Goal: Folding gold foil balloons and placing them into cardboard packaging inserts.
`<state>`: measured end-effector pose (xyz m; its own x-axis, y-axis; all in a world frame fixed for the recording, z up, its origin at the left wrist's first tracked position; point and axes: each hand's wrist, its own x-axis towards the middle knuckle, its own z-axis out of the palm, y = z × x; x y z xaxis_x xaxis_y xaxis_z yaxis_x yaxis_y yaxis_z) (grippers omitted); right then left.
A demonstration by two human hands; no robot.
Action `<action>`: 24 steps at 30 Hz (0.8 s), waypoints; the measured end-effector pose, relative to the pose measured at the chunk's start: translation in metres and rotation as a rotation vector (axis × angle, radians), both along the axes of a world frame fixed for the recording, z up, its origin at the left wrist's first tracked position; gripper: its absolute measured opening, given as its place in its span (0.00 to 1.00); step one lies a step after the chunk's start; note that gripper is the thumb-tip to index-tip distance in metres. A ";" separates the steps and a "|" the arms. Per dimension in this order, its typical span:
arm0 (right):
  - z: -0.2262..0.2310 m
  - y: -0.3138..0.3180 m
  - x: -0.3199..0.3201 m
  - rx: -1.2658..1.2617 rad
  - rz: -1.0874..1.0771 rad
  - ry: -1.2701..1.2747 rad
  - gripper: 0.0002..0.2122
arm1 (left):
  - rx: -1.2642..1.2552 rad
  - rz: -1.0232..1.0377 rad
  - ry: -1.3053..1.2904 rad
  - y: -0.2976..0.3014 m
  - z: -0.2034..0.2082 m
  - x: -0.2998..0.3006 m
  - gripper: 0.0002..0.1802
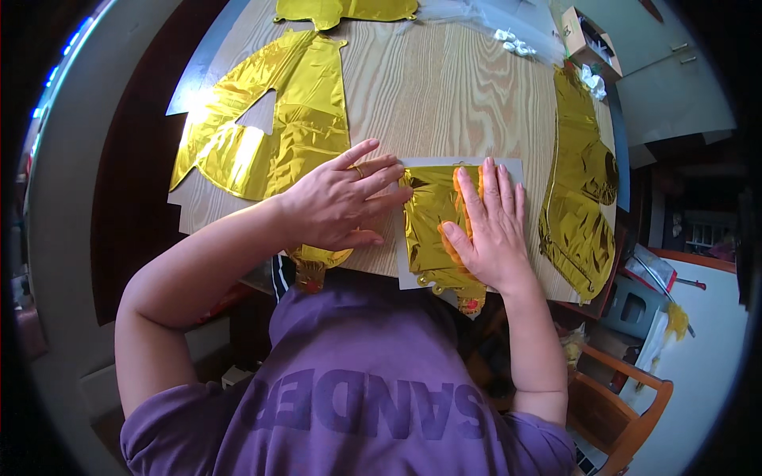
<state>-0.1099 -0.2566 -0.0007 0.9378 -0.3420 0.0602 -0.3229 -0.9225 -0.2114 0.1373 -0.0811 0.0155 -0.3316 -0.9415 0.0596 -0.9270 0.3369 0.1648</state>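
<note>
- Fingers of your right hand (496, 230) lie flat and nearly straight on the gold foil (429, 230), pressing from above and gripping nothing that shows.
- Your left hand (341, 198) is spread wide, its fingertips at the foil's left edge; whether they press it or only hover, you cannot tell from this view.
- That foil sits at the near side of the bench (444, 95), on a pale sheet (406, 279) that shows around its rim.
- A tail with a red patch (471, 305) pokes past the near edge toward your shirt (373, 381); leaning in could snag it and drag the foil askew.
- Pressing hard while sliding your palm could set creases or trap air, since the surface is already wrinkled.
- Left of it, a larger foil piece (309, 143) lies near your left forearm; a careless elbow could shift it.
</note>
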 end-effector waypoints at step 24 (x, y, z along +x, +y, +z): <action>0.005 0.001 0.006 0.030 0.127 0.002 0.39 | 0.326 0.716 0.682 -0.046 0.028 -0.002 0.19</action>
